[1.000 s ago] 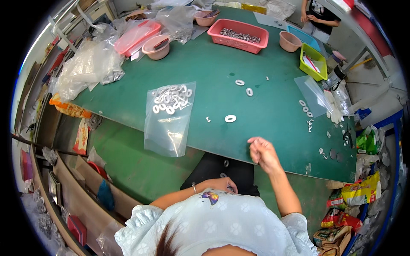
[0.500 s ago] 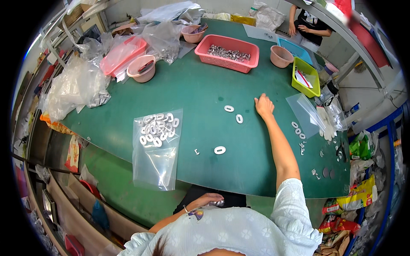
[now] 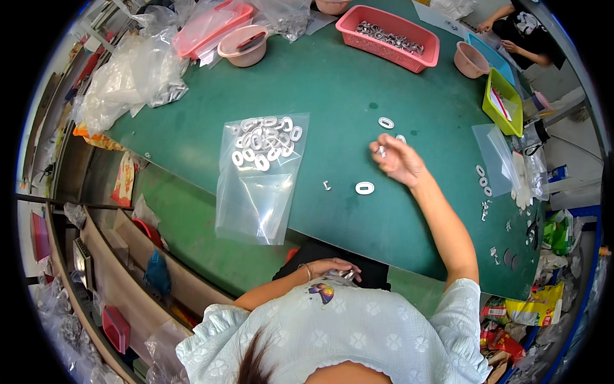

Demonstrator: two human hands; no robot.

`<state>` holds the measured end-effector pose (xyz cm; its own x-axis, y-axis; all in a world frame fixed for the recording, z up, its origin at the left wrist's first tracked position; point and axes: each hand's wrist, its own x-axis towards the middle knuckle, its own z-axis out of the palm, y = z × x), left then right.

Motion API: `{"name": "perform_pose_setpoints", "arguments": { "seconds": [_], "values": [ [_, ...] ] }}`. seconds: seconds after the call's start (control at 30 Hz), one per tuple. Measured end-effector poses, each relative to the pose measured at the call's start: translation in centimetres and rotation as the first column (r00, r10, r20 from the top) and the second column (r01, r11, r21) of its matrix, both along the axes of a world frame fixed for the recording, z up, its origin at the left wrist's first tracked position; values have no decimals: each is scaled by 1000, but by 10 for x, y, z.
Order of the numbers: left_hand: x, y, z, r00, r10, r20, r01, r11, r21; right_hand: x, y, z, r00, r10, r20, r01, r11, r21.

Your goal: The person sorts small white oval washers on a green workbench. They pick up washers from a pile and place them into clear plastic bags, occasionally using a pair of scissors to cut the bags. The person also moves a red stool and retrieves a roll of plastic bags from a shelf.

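Note:
My right hand [image 3: 401,161] is over the table, its fingers curled around a small silver metal piece [image 3: 382,152]. It partly covers one silver oval ring [image 3: 401,138]. Another oval ring [image 3: 385,122] lies just beyond it, and a third ring [image 3: 364,188] sits on the near side. Left of that ring is a small metal fitting [image 3: 327,185]. Down by my lap, my left hand [image 3: 329,266] is closed around several shiny silver pieces [image 3: 347,275], partly hidden by my body. A clear plastic bag [image 3: 259,211] with many oval rings lies flat on the left.
The green table [image 3: 307,83] carries a pink basket [image 3: 430,61] of metal parts, a green basket [image 3: 517,121] and bowls at the far side. Plastic bags [image 3: 121,89] heap up at the left. Small parts and ovals [image 3: 483,182] lie at the right. Another person [image 3: 531,32] is at the far right.
My view has shifted, so the table things sit higher and farther right. My right hand has come back toward me from beyond the rings, and a silver piece now shows in its fingers.

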<state>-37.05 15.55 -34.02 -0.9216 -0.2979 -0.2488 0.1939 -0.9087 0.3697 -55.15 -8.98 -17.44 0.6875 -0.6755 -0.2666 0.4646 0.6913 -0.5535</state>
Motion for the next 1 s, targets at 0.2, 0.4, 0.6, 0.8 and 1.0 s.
{"name": "perform_pose_setpoints", "arguments": {
  "seconds": [0.2, 0.4, 0.6, 0.8, 1.0],
  "values": [
    [4, -2, 7, 997, 1, 84, 9, 992, -127, 60, 32, -21, 717, -247, -652, -513, 445, -734],
    [6, 1, 15, 996, 22, 87, -19, 999, -38, 92, 66, -8, 229, -667, -709, -907, 118, -404],
    [4, 0, 9, 993, 19, 115, -5, 993, -118, 90, 54, -23, 397, -637, -660, -837, 43, -546],
    [7, 4, 11, 990, 33, 137, -15, 992, -127, 57, 41, 9, 759, -6, -651, -313, 874, -372],
    [5, 8, 4, 992, 39, 119, -41, 999, 14, 19, 50, 27, 913, -145, -382, 62, 973, -221]
  ]
}}
